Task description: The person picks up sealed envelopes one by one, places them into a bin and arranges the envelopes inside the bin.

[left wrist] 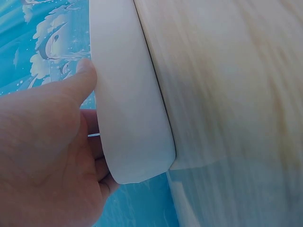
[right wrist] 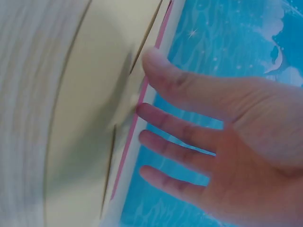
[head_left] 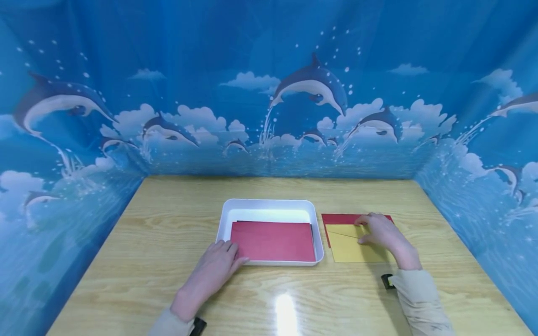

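Note:
My left hand (head_left: 217, 262) holds the left front corner of a white tray (head_left: 269, 204). In the left wrist view, the thumb (left wrist: 86, 78) lies at the tray's rim and the other fingers bend around its side. Inside the tray lies a flat red envelope-like piece (head_left: 273, 240), with a dark edge showing beneath it. On the right, my right hand (head_left: 384, 232) is over a yellow envelope (head_left: 349, 247), its thumb and fingers spread apart. Its fingertips are close to the envelope; contact is hard to tell. Under the yellow envelope lies another red piece (head_left: 338, 218), mostly covered.
All this stands on a wood-grain table (head_left: 176, 205). A blue curtain (head_left: 201, 60) printed with dolphins encloses the back and both sides. Light glares on the tabletop near the front. Dark straps show at both sleeve cuffs.

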Demonstrator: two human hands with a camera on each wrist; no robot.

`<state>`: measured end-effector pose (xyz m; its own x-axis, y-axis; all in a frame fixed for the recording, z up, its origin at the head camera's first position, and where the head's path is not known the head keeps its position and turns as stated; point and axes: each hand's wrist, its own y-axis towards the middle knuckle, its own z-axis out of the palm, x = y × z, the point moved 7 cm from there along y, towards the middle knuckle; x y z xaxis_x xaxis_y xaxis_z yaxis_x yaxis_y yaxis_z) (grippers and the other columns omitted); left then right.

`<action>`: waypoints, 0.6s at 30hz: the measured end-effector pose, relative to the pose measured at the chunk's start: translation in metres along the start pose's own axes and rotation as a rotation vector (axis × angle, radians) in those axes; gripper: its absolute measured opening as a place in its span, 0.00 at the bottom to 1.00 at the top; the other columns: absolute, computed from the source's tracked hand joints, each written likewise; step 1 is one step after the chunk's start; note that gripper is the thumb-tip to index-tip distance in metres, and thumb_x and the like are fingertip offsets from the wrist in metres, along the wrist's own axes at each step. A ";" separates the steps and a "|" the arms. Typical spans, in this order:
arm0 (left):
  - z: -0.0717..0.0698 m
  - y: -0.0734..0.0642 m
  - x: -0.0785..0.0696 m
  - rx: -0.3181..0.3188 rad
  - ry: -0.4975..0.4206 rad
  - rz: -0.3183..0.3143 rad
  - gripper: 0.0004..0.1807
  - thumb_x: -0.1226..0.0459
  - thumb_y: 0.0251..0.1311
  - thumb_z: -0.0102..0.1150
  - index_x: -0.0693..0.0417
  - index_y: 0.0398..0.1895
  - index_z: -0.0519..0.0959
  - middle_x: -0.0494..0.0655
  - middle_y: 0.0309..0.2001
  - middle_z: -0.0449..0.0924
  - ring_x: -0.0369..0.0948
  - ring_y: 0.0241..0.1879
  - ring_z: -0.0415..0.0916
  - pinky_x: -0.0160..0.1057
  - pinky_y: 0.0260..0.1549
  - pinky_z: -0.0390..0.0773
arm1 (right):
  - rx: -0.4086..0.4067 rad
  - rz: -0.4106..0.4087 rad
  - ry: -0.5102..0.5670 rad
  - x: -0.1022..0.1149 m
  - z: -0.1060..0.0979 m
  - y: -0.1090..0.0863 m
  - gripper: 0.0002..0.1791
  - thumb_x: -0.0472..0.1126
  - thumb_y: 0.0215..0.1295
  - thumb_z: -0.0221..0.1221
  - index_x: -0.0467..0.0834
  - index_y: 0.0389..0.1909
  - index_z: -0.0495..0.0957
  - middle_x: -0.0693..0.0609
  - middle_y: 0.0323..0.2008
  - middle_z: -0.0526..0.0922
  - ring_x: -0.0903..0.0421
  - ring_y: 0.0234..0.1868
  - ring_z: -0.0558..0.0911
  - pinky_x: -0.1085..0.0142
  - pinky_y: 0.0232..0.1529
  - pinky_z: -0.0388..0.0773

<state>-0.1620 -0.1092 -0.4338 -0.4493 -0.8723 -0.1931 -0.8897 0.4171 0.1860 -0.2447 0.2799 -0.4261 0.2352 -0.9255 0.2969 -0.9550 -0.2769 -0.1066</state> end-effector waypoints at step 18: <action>0.000 0.000 -0.001 -0.016 0.026 0.013 0.17 0.49 0.70 0.59 0.53 0.33 0.75 0.40 0.27 0.67 0.39 0.31 0.63 0.41 0.40 0.72 | 0.016 0.004 0.025 -0.016 0.007 0.001 0.26 0.43 0.49 0.78 0.36 0.41 0.75 0.43 0.39 0.76 0.45 0.40 0.74 0.51 0.45 0.73</action>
<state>-0.1616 -0.1086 -0.4342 -0.4587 -0.8731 -0.1651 -0.8820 0.4248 0.2040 -0.2482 0.2927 -0.4376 0.2266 -0.9200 0.3198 -0.9529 -0.2774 -0.1230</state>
